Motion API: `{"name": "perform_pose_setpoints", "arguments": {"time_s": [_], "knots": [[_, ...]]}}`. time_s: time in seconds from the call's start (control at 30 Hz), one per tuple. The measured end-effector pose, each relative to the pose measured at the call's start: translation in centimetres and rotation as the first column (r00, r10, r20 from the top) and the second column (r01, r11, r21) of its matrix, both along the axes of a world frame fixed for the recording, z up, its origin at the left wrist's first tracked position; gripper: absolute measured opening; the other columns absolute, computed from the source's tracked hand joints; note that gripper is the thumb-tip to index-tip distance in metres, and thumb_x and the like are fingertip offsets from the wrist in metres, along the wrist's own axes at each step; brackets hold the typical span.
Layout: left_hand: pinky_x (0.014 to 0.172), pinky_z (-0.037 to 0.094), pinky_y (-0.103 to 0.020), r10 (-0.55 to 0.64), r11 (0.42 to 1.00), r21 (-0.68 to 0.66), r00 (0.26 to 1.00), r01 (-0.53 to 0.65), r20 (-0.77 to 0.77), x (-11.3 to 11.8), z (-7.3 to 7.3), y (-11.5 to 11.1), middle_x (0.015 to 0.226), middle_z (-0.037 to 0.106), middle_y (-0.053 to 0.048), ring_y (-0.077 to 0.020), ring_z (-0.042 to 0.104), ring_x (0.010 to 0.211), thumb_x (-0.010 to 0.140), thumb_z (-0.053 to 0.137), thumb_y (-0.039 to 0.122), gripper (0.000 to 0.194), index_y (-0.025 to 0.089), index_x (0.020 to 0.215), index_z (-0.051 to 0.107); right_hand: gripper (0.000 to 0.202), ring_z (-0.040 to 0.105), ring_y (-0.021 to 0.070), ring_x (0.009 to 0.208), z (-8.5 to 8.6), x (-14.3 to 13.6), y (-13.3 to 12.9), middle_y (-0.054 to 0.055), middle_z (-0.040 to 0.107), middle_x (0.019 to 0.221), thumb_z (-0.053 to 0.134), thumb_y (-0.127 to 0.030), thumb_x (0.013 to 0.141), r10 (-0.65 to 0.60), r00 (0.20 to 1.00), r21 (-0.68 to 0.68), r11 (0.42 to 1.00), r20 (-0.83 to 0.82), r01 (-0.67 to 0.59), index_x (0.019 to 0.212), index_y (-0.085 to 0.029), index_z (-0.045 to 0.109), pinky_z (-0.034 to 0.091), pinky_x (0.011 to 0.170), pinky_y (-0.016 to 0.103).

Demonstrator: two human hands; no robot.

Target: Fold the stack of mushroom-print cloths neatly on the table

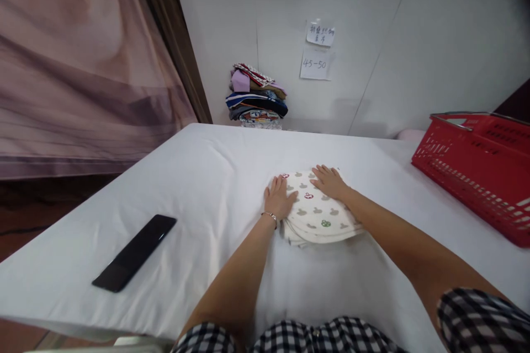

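A white cloth (317, 210) printed with small grey, red and green motifs lies folded in layers on the white-covered table, with rounded edges toward me. My left hand (279, 198) rests on its left edge, fingers apart and pointing away from me; a bracelet circles that wrist. Flat on the cloth's far right part is my right hand (330, 183), its fingers spread. Neither hand grips anything.
A black phone-like slab (136, 252) lies on the table (186, 176) at the left. At the right edge stands a red plastic basket (480, 171). Folded fabrics (257, 96) are stacked beyond the far edge, near two paper notes (316, 64) on the wall. A pink curtain hangs at left.
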State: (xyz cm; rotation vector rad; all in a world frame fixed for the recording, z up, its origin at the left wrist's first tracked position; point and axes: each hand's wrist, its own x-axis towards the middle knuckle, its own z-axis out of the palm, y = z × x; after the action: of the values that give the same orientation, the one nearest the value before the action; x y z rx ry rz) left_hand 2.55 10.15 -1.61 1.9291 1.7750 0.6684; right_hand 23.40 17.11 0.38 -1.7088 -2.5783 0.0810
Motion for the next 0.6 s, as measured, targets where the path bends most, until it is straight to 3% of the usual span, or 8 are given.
{"name": "perform_pose_setpoints", "arguments": {"time_s": [0.13,0.27,0.37,0.5,0.6], "knots": [[0.111,0.007,-0.049,0.002,1.0,-0.02,1.0,-0.002,-0.002,0.2,0.2,0.0,0.153,0.016,-0.007,-0.0234,0.007,0.141,0.086,0.042,0.047,0.06,0.024,0.14,0.031,0.06,0.014,0.0257,0.139,-1.1,0.7,0.4,0.009,0.022,0.151,0.026,-0.049,0.091,-0.01,0.999,-0.01,1.0,-0.037,0.009,0.142,-0.017,0.031,0.011,0.11,0.05],[0.111,0.007,-0.049,0.002,1.0,-0.014,1.0,-0.002,0.013,0.1,0.1,-0.1,0.153,0.016,-0.006,-0.0236,0.007,0.141,0.085,0.042,0.046,0.06,0.024,0.14,0.031,0.058,0.016,0.0258,0.139,-0.4,1.0,0.6,0.008,0.025,0.15,0.03,-0.047,0.091,-0.028,0.992,-0.059,0.998,-0.12,0.021,0.141,-0.02,0.035,0.014,0.111,0.047],[0.112,0.007,-0.047,-0.005,1.0,-0.013,1.0,0.005,0.012,0.0,0.0,-0.1,0.153,0.015,-0.005,-0.0229,0.006,0.141,0.085,0.04,0.047,0.06,0.026,0.14,0.03,0.056,0.019,0.0257,0.138,0.1,2.8,0.3,0.008,0.027,0.149,0.036,-0.043,0.089,-0.168,0.955,-0.092,0.984,-0.245,0.15,0.14,-0.018,0.037,0.021,0.111,0.043],[0.113,0.006,-0.045,-0.009,0.999,-0.047,0.999,0.007,-0.04,0.0,0.0,0.0,0.154,0.01,-0.002,-0.0203,0.003,0.141,0.086,0.036,0.05,0.063,0.026,0.142,0.025,0.059,0.045,0.0282,0.124,0.0,6.7,-0.7,0.01,0.043,0.14,0.046,-0.047,0.086,-0.421,0.809,-0.246,0.905,-0.411,0.347,0.138,-0.021,0.039,0.037,0.101,0.042],[0.113,0.007,-0.046,-0.012,0.999,-0.05,0.998,0.009,-0.06,0.1,0.0,-0.1,0.154,0.009,-0.001,-0.0198,0.003,0.141,0.086,0.034,0.052,0.064,0.025,0.143,0.023,0.074,0.057,0.0272,0.11,0.1,9.1,-1.5,0.011,0.054,0.13,0.061,-0.05,0.076,-0.605,0.592,-0.491,0.791,-0.533,0.366,0.14,-0.022,0.036,0.047,0.091,0.037]]}}
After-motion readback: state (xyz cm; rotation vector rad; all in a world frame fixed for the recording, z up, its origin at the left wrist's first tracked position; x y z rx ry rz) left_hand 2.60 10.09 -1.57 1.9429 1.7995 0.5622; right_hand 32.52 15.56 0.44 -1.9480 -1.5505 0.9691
